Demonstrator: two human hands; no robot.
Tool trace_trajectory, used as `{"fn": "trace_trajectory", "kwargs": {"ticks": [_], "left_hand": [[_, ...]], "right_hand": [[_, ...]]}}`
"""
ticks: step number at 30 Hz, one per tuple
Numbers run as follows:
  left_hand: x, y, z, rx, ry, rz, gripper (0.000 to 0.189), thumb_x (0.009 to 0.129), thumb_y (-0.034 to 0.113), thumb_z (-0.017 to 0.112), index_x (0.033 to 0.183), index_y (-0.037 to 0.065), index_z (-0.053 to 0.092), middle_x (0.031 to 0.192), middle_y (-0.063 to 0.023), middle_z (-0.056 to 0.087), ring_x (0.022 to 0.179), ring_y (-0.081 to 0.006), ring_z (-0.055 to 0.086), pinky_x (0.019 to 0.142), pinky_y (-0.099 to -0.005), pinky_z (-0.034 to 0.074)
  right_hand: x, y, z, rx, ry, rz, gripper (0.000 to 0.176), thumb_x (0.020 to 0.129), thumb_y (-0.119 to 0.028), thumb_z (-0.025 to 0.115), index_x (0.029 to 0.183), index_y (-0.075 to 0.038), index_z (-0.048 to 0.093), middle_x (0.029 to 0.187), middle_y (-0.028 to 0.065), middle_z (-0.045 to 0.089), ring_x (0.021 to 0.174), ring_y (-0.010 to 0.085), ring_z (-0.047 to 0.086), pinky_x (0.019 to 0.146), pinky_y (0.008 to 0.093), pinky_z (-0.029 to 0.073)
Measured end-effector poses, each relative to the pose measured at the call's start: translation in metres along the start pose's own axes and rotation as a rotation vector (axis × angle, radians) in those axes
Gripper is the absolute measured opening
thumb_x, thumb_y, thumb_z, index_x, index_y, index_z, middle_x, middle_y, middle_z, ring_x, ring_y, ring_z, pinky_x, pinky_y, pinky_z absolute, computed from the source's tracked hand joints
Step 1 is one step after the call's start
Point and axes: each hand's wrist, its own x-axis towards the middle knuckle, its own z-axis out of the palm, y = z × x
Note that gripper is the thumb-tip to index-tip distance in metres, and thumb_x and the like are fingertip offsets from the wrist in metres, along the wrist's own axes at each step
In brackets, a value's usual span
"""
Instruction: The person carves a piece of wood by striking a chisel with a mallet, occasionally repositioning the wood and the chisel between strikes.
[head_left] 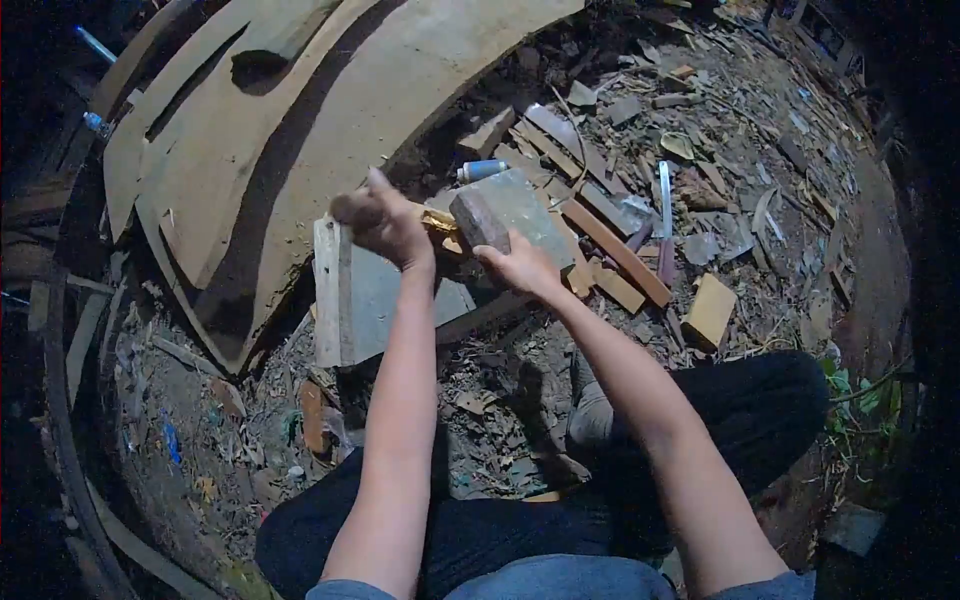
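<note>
My right hand [520, 263] grips a dark brown wooden block [480, 222], thumb along its near side, over a grey board [520, 200]. To the left, my left hand [392, 230] is raised with its thumb standing apart and its fingers pointing left; they are shadowed and a little blurred. Between the left hand and the block, a yellow-brown piece [438, 220] shows, partly hidden. A blue can-like cylinder [482, 170] lies just behind the block. Beneath my left wrist is another grey flat surface [375, 305] with a pale wooden strip [328, 290] at its left end.
A large carved wooden slab [390, 90] fills the upper left. Wood offcuts [615, 250] lie right of the board, near a metal blade with a dark handle [666, 200] and a yellow block [710, 310]. Wood chips and debris cover the ground around my bent legs [740, 400].
</note>
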Motion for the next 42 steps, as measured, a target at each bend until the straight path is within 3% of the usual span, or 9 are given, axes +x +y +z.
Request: {"fn": "trace_trajectory", "kwargs": {"ticks": [1, 2, 8, 10, 16, 27, 34, 37, 42], "left_hand": [[0.005, 0.004, -0.003, -0.081, 0.065, -0.102, 0.039, 0.091, 0.036, 0.067, 0.089, -0.002, 0.059, 0.082, -0.0104, 0.063, 0.074, -0.0211, 0.061, 0.07, -0.0388, 0.052], [0.019, -0.008, -0.001, -0.241, 0.223, -0.059, 0.038, 0.093, 0.037, 0.064, 0.07, 0.013, 0.046, 0.059, 0.0014, 0.048, 0.047, -0.0107, 0.045, 0.047, -0.0283, 0.04], [0.064, -0.032, -0.035, -0.499, 0.287, -0.377, 0.05, 0.095, 0.05, 0.054, 0.062, 0.02, 0.032, 0.051, 0.0053, 0.036, 0.043, -0.0081, 0.032, 0.043, -0.0234, 0.024], [0.039, 0.012, -0.044, -0.648, 0.107, -0.502, 0.041, 0.09, 0.031, 0.069, 0.067, 0.015, 0.039, 0.053, 0.0013, 0.045, 0.044, -0.0082, 0.042, 0.041, -0.0233, 0.034], [0.027, 0.038, -0.024, -0.67, -0.223, -0.138, 0.022, 0.089, 0.009, 0.065, 0.083, 0.01, 0.044, 0.059, 0.0009, 0.044, 0.045, -0.0073, 0.041, 0.042, -0.0229, 0.035], [0.006, 0.026, -0.009, -0.538, -0.662, -0.073, 0.014, 0.089, 0.008, 0.061, 0.088, 0.01, 0.047, 0.059, 0.0035, 0.043, 0.045, -0.0052, 0.04, 0.042, -0.0224, 0.033], [0.023, 0.019, -0.004, -0.365, -0.651, -0.039, 0.031, 0.09, 0.033, 0.067, 0.079, 0.016, 0.044, 0.056, 0.0035, 0.039, 0.045, -0.0072, 0.035, 0.045, -0.0243, 0.033], [0.025, 0.026, 0.0, -0.151, -0.409, -0.351, 0.036, 0.086, 0.048, 0.07, 0.075, 0.022, 0.047, 0.063, 0.0074, 0.043, 0.052, -0.0051, 0.04, 0.049, -0.0209, 0.032], [0.025, 0.024, -0.003, -0.337, -0.267, -0.271, 0.035, 0.087, 0.042, 0.071, 0.077, 0.019, 0.048, 0.061, 0.0067, 0.043, 0.048, -0.0047, 0.04, 0.045, -0.0212, 0.032]], "right_hand": [[0.001, 0.002, 0.003, 0.01, 0.014, 0.001, 0.086, 0.077, -0.068, 0.056, 0.135, -0.005, 0.048, 0.119, 0.0253, 0.063, 0.111, 0.0399, 0.061, 0.094, 0.0477, 0.047], [0.0, 0.003, 0.003, 0.015, 0.018, 0.0, 0.086, 0.077, -0.068, 0.056, 0.135, -0.005, 0.048, 0.119, 0.0253, 0.063, 0.111, 0.0399, 0.061, 0.094, 0.0477, 0.047], [0.0, -0.003, 0.003, -0.048, 0.037, -0.001, 0.086, 0.078, -0.067, 0.055, 0.137, -0.006, 0.046, 0.12, 0.0253, 0.062, 0.113, 0.0409, 0.06, 0.094, 0.048, 0.047], [-0.002, -0.004, 0.003, -0.076, 0.021, 0.025, 0.086, 0.078, -0.067, 0.056, 0.137, -0.006, 0.046, 0.121, 0.0256, 0.062, 0.113, 0.0409, 0.06, 0.094, 0.0482, 0.047], [0.003, 0.005, 0.005, 0.012, 0.001, -0.041, 0.087, 0.078, -0.068, 0.056, 0.139, -0.007, 0.045, 0.123, 0.0252, 0.061, 0.113, 0.04, 0.06, 0.095, 0.0476, 0.047], [-0.004, 0.006, 0.005, -0.057, 0.012, -0.003, 0.094, 0.077, -0.071, 0.054, 0.146, -0.009, 0.037, 0.124, 0.0241, 0.061, 0.115, 0.0385, 0.06, 0.096, 0.0468, 0.046], [-0.007, 0.004, 0.004, -0.025, 0.029, -0.018, 0.087, 0.08, -0.068, 0.056, 0.136, -0.002, 0.045, 0.119, 0.0277, 0.061, 0.111, 0.041, 0.06, 0.096, 0.0456, 0.045], [-0.012, -0.001, -0.001, -0.063, 0.015, 0.017, 0.088, 0.079, -0.068, 0.056, 0.136, -0.002, 0.044, 0.119, 0.0282, 0.061, 0.111, 0.0409, 0.06, 0.096, 0.0455, 0.045], [-0.009, 0.001, -0.001, -0.052, 0.016, -0.029, 0.089, 0.078, -0.069, 0.056, 0.136, -0.002, 0.044, 0.118, 0.028, 0.062, 0.111, 0.0409, 0.06, 0.095, 0.0456, 0.045]]}}
